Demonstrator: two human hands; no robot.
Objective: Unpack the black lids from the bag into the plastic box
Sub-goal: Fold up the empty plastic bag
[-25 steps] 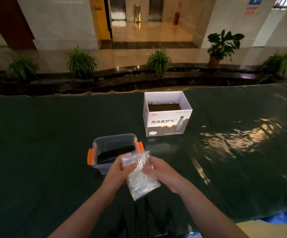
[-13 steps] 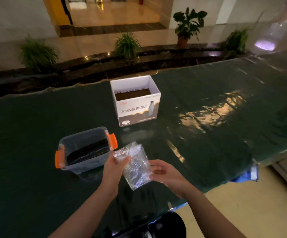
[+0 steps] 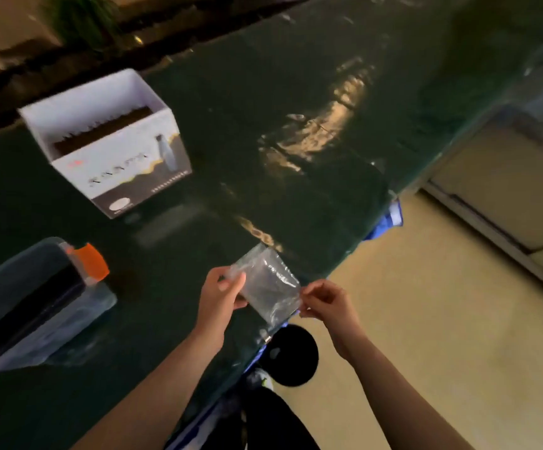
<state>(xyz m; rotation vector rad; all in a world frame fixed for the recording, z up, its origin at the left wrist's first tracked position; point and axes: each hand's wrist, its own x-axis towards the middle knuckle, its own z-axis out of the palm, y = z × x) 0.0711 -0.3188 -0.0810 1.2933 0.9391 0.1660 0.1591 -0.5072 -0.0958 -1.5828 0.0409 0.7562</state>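
The person stands at the near right edge of the dark green table (image 3: 296, 76) with a small clear bag (image 3: 268, 285) stretched between both hands, above the table edge. The left hand (image 3: 219, 295) holds the bag's left side, thumb laid over the front of the film and fingers behind it. The right hand (image 3: 323, 300) pinches the bag's lower right corner with its fingertips curled close together. Held like that from 2 sides, the film is pulled flat, which looks to me like a way to smooth it out or get rid of it; I can make out nothing dark inside, so it seems empty.

The plastic box (image 3: 0, 323) with its orange latch (image 3: 89, 261) sits at the near left, within easy reach of the left arm, and a row of black lids (image 3: 33, 311) stands packed on edge inside it. That tight row suggests this bag's unpacking is done.

Further back on the left is an open white carton (image 3: 117, 164), printed on its front; its dark contents are too blurred to name. It may hold more bags, but I cannot tell.
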